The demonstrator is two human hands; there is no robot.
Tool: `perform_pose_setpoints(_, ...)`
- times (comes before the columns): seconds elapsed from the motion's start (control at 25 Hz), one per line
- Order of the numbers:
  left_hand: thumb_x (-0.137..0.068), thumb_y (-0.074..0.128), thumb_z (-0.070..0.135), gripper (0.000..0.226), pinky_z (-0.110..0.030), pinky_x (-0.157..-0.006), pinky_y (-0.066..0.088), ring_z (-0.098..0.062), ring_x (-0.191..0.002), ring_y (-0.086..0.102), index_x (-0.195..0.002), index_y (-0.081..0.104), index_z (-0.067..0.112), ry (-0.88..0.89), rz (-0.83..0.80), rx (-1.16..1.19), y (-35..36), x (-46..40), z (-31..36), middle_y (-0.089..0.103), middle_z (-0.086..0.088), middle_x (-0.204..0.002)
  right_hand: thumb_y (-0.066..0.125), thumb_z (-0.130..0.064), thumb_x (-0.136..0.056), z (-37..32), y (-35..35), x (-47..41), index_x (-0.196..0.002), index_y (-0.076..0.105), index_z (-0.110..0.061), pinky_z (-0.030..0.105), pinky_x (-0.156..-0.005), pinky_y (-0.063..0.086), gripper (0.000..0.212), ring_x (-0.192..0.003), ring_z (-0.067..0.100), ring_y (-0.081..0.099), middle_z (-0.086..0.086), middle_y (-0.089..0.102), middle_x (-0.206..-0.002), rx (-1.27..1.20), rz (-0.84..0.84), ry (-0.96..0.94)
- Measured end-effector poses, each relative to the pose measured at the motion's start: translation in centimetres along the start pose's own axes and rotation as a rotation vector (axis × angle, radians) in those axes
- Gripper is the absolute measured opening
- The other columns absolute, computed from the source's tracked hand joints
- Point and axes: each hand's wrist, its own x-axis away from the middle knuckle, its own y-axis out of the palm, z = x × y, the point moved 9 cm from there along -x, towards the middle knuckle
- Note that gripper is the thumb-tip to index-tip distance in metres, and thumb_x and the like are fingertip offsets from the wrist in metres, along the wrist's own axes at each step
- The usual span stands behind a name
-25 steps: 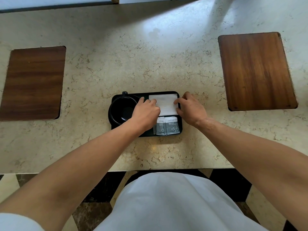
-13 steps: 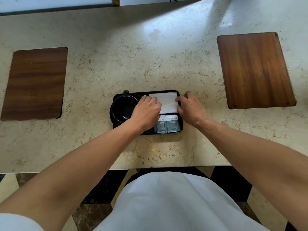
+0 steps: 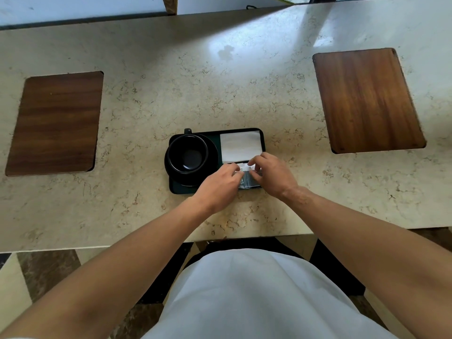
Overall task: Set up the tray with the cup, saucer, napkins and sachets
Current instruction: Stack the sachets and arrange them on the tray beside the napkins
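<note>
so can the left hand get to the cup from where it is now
Probably yes: the left hand is at the sachets, just beside the cup, whose top is uncovered, with nothing between them on the tray.

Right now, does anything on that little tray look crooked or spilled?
Nothing stands out. The black cup sits upright on its saucer, the napkins lie square in the tray, and both hands are on the sachets.
</note>
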Motion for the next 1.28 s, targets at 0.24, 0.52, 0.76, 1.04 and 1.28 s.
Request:
perform_pose_setpoints(0.24, -0.097, 0.055, 0.014, 0.041, -0.043, -0.096, 0.055, -0.032, -0.134, 0.043, -0.136, 0.055, -0.001, -0.093, 0.004, 0.044, 2.1, 1.5, -0.2, 0.046, -0.02, -0.144, 0.066, -0.02, -0.095, -1.1, 1.1, 1.8, -0.125, 0.069, -0.012, 0.034, -0.082, 0.055, 0.032, -0.095, 0.023, 0.062, 0.007, 0.06, -0.111, 0.035, 0.01, -0.007)
perform_pose_setpoints(0.52, -0.096, 0.057, 0.02, 0.045, -0.045, -0.112, 0.04, -0.037, -0.137, 0.045, -0.137, 0.056, 0.001, -0.057, 0.029, -0.045, 2.5, 2.0, -0.2, 0.045, -0.026, -0.148, 0.068, -0.014, -0.093, -1.4, 1.6, 2.7, -0.131, 0.065, -0.012, 0.031, -0.088, 0.055, 0.038, -0.096, 0.021, 0.056, 0.009, 0.051, -0.117, 0.031, 0.027, 0.021)
perform_pose_setpoints(0.76, -0.094, 0.061, 0.02, 0.049, -0.041, -0.115, 0.035, -0.034, -0.141, 0.041, -0.14, 0.054, 0.004, -0.102, 0.026, -0.035, 2.5, 2.6, -1.0, 0.042, -0.022, -0.152, 0.064, -0.012, -0.093, -1.8, 2.2, 2.5, -0.135, 0.062, -0.014, 0.032, -0.094, 0.053, 0.042, -0.104, 0.024, 0.057, 0.009, 0.049, -0.123, 0.024, -0.026, 0.011)
perform_pose_setpoints(1.04, -0.093, 0.059, 0.019, 0.049, -0.039, -0.118, 0.032, -0.031, -0.142, 0.038, -0.141, 0.052, 0.005, -0.102, 0.025, 0.008, 2.4, 2.5, -0.4, 0.041, -0.019, -0.152, 0.063, -0.015, -0.092, -1.2, 1.4, 2.9, -0.127, 0.064, -0.016, 0.036, -0.08, 0.053, 0.036, -0.098, 0.024, 0.052, 0.01, 0.054, -0.109, 0.137, 0.021, 0.04)
perform_pose_setpoints(1.28, -0.096, 0.055, 0.019, 0.054, -0.042, -0.121, 0.029, -0.031, -0.147, 0.032, -0.147, 0.046, 0.007, -0.086, 0.012, 0.021, 2.5, 2.0, 0.4, 0.037, -0.019, -0.157, 0.064, -0.017, -0.091, -0.9, 0.8, 3.1, -0.121, 0.066, -0.016, 0.037, -0.079, 0.05, 0.03, -0.091, 0.024, 0.052, 0.01, 0.055, -0.103, 0.167, 0.064, 0.054)
